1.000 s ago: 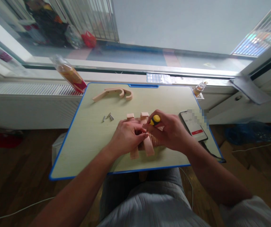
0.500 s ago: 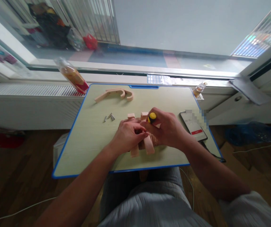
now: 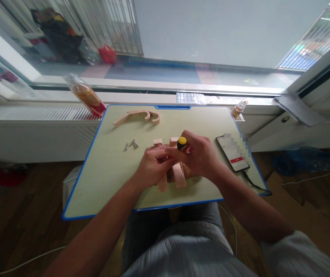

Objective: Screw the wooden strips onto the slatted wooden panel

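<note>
A chunky yellow-and-black handle (image 3: 182,143) is gripped in the right hand (image 3: 201,154), fingers wrapped round it, pretty much over the woodwork. The left hand (image 3: 151,166) is tucked in close, but its fingertips are partly covered, so whether anything's pinched there can't be told. Right below, pale wooden strips (image 3: 179,176) are set across a browner wooden base (image 3: 190,171), near the table's (image 3: 104,181) front edge. Off left, some small metal screws (image 3: 135,144) are scattered, with 2 curved wooden pieces (image 3: 123,118) laid further back. A phone (image 3: 234,154) is parked on the right. Past the far corners, 2 bottles (image 3: 87,98) can be seen by the window (image 3: 225,38).
</note>
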The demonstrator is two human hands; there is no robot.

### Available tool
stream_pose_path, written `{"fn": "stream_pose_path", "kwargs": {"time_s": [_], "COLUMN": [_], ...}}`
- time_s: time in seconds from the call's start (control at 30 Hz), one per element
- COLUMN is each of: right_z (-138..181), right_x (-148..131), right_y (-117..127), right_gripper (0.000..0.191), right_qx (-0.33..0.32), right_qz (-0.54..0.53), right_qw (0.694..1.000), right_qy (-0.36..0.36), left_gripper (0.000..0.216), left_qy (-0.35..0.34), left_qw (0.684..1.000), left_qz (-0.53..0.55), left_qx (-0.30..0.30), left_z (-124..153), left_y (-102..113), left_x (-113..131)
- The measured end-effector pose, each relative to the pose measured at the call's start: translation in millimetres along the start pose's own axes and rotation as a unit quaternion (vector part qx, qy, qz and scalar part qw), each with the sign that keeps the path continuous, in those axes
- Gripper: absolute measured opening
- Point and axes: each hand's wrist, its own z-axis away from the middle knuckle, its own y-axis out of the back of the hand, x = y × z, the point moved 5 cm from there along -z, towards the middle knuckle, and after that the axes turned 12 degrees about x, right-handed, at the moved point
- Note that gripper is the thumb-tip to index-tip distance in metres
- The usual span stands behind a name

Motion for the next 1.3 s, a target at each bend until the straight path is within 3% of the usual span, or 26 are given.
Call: {"fn": "stream_pose_path", "kwargs": {"time_s": [0.13, 0.23, 0.33, 0.5, 0.73, 0.87, 0.97, 1.1, 1.3], "right_z": [-5.6, -9.8, -12.8, -12.5, -17.6, -30.2, -39.7, -46.6, -41.7], "right_x": [-3.7, -10.1, -12.9, -11.0, -7.9, -6.0, -2.9, 7.9, 20.2], "right_y": [7.4, 15.9, 21.7, 19.3, -0.4, -7.7, -7.4, -6.0, -11.5], "right_gripper": [0.028, 0.033, 0.027, 0.022, 0.025, 0.034, 0.045, 0.044, 0.033], "right_qx": [-0.03, -0.086, -0.105, -0.06, -0.002, -0.025, -0.064, -0.062, 0.003], "right_qz": [-0.06, -0.143, -0.165, -0.121, -0.07, -0.076, -0.084, -0.08, -0.102], "right_qw": [0.998, 0.986, 0.98, 0.989, 0.992, 0.991, 0.987, 0.988, 0.985], "right_qy": [-0.008, 0.002, 0.021, 0.059, 0.101, 0.112, 0.119, 0.119, 0.139], "left_gripper": [0.024, 0.021, 0.02, 0.017, 0.011, 0.012, 0.009, 0.011, 0.009], "left_qy": [0.006, 0.014, 0.013, 0.009, 0.031, 0.037, 0.034, 0.003, -0.06], "left_qw": [1.0, 0.999, 0.999, 0.999, 0.999, 0.998, 0.999, 1.0, 0.994], "left_qz": [0.013, 0.011, 0.005, -0.038, -0.007, 0.014, 0.027, 0.006, -0.07], "left_qx": [-0.025, -0.031, -0.032, -0.008, 0.031, 0.053, 0.033, 0.007, 0.052], "left_z": [-1.7, -3.1, -2.6, 0.4, -5.0, -20.7, -32.4, -36.5, -29.9], "left_y": [-1.0, -1.1, -1.3, 0.2, -3.4, -5.6, -5.7, -2.5, 3.4], "left_x": [-0.4, 1.1, 2.7, 4.1, -0.8, -10.5, -12.4, -6.2, -2.1]}}
